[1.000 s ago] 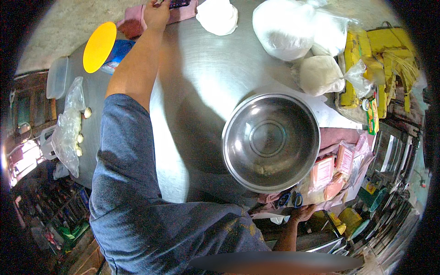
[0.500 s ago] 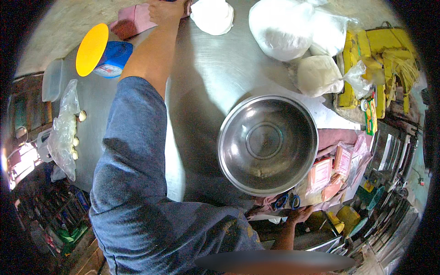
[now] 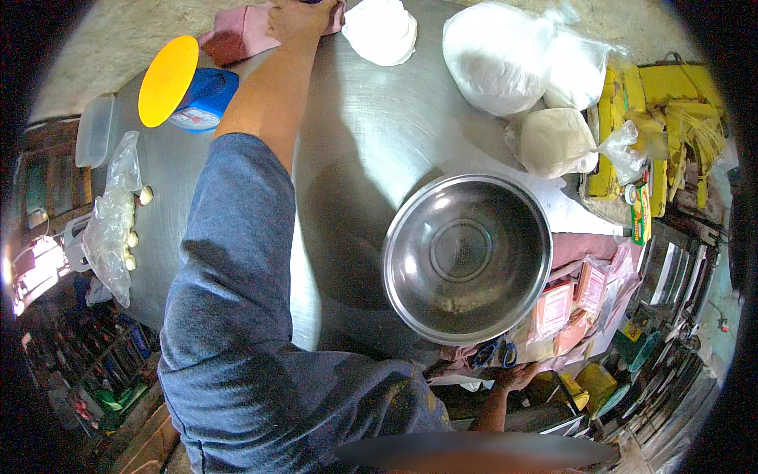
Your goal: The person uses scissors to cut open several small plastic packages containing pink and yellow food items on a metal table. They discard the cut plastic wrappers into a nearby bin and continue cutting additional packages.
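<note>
My left arm, in a blue sleeve, stretches across the metal table to its far edge. My left hand (image 3: 298,22) is closed there, with pink cloth (image 3: 241,35) on both sides of it. A small dark edge shows at its fingers, but the picture's top cuts it off. My right hand (image 3: 517,377) rests low at the table's near edge, fingers stretched out and apparently holding nothing. Beside it lie scissors (image 3: 509,355) with dark blue handles. A large steel bowl (image 3: 466,249) stands just beyond them, with a little pale residue inside.
A blue container (image 3: 207,99) with a yellow disc (image 3: 168,81) stands left of my forearm. Farther left lies a clear plastic bag (image 3: 112,225) by several small pale pieces. White filled bags (image 3: 497,59) and a yellow crate (image 3: 671,87) stand far right; pink-wrapped packs (image 3: 553,308) lie near right.
The whole view has shifted slightly, so the table's things sit a little farther right. My left hand stays at the far edge by the pink cloth; my right hand keeps its place.
</note>
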Available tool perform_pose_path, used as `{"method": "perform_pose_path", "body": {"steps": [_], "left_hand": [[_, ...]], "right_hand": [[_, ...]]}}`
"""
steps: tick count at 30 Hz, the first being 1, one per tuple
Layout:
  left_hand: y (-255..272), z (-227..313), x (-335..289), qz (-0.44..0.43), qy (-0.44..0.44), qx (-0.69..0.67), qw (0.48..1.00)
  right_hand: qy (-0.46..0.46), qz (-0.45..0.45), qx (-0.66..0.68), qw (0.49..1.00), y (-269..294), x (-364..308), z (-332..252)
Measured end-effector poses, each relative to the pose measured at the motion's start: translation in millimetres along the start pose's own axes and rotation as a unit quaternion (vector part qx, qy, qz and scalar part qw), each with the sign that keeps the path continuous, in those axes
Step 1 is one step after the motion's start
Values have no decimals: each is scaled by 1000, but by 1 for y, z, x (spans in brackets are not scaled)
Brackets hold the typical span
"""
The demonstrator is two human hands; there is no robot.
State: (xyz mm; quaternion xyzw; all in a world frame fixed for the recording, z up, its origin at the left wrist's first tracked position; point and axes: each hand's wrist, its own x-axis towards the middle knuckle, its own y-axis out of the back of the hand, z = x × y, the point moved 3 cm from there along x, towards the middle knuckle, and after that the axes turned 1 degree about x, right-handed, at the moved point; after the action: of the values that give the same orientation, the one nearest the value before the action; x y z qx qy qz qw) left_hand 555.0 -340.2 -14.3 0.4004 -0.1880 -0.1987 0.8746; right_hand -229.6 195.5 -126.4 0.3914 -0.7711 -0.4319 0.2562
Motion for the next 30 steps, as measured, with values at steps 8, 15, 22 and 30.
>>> {"method": "perform_pose_path", "body": {"steps": [8, 15, 22, 30], "left_hand": [[0, -2, 0, 4, -13, 41, 999], [-9, -11, -1, 23, -29, 9, 999], [-15, -19, -3, 48, -56, -1, 997], [-17, -36, -4, 31, -93, -54, 994]], "right_hand": [[-85, 18, 89, 992, 2, 0, 16], [16, 67, -86, 994, 5, 1, -28], [65, 84, 13, 994, 6, 0, -46], [-22, 44, -222, 974, 8, 2, -46]]}}
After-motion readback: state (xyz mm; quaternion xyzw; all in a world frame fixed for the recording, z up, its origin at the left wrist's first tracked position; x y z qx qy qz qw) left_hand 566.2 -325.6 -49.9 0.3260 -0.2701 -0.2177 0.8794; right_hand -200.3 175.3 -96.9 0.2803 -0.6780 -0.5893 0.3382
